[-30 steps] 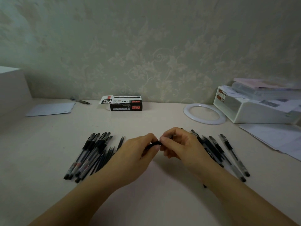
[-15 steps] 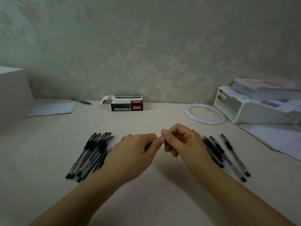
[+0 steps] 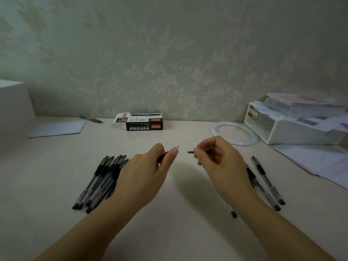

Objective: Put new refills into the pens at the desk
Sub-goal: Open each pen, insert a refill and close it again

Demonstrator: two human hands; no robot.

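Pen [image 3: 170,152] in left hand [image 3: 145,172]

Your two forearms enter from the lower edge of the frame, both bare to the frame edge, no sleeve visible. Left hand [image 3: 145,174] and right hand [image 3: 222,162]: slim fingers, short plain nails. Wrists carry nothing; the fingers that show carry nothing either.

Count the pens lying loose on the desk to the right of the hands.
3 visible: one outermost, one beside it, and one mostly under the right hand with its end showing near the wrist. More may be hidden beneath that forearm.
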